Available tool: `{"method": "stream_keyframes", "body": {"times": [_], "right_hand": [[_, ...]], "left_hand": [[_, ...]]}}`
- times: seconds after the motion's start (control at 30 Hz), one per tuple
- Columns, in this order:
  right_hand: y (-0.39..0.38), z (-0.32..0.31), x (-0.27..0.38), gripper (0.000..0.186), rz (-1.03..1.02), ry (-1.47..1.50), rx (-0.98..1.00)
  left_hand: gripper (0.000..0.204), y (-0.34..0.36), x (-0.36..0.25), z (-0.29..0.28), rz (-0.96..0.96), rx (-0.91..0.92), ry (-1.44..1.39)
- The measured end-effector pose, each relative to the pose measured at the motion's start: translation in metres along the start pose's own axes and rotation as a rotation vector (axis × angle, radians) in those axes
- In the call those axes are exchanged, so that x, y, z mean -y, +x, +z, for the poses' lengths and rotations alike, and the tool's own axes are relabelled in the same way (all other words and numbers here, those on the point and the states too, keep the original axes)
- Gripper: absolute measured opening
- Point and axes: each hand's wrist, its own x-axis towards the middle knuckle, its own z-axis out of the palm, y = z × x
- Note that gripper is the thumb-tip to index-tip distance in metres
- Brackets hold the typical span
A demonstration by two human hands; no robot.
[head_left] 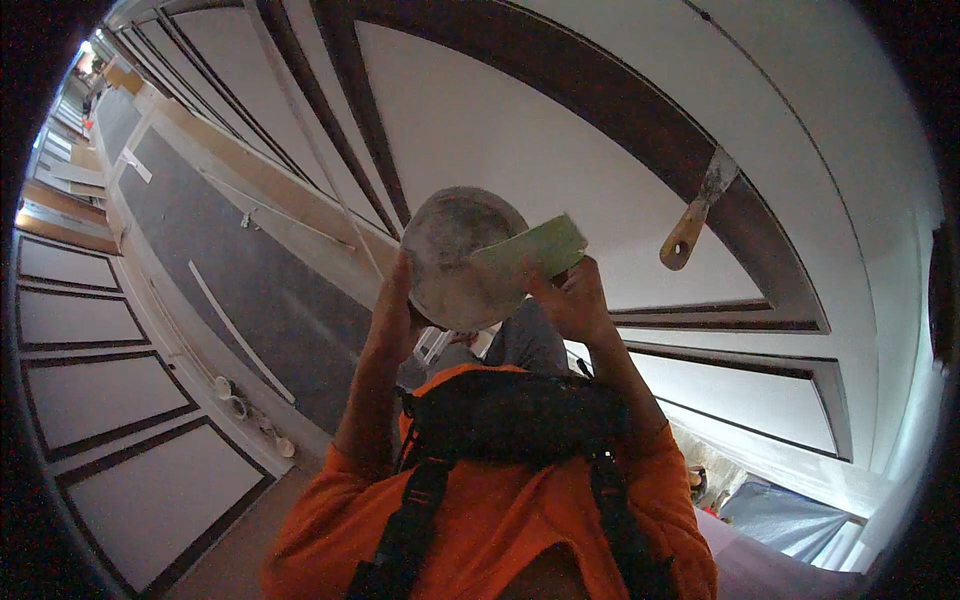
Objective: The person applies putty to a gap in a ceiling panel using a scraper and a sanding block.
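Note:
My left hand (pixel 410 315) is wrapped round the left side of a round grey tub (pixel 465 240), held up in front of my body. Its surface looks smeared with grey and white. In my right hand (pixel 578 305) is a pale green flat rectangular spreader (pixel 545 245), its left end over the tub and its right end past the rim. Some of my right fingers are hidden behind it. To the right, a putty knife (pixel 690 220) with a yellowish handle rests against the dark trim, its blade pointing up.
White wall panels (pixel 480 110) with dark brown trim rise ahead and on the right. A long dark grey floor covering (pixel 230 250) runs along the left, with a white strip (pixel 235 325) on it. Several small containers (pixel 235 400) stand at the left wall. A bluish sheet (pixel 785 515) lies lower right.

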Motion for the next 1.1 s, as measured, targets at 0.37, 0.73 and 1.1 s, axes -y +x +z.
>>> {"method": "stream_keyframes", "body": {"times": [0.37,0.73,1.1], "right_hand": [[-0.058,-0.027,-0.008,0.042,-0.457,-0.434,-0.037],[-0.174,-0.073,-0.031,0.017,0.398,-0.04,-0.708],[-0.259,-0.129,-0.071,0.026,0.133,0.367,-1.12]], "left_hand": [[0.059,0.034,0.08,-0.026,-0.241,0.129,-0.079],[0.062,0.042,0.119,0.062,-0.498,0.428,0.085],[0.061,0.06,0.169,0.126,-0.782,0.574,0.218]]}}
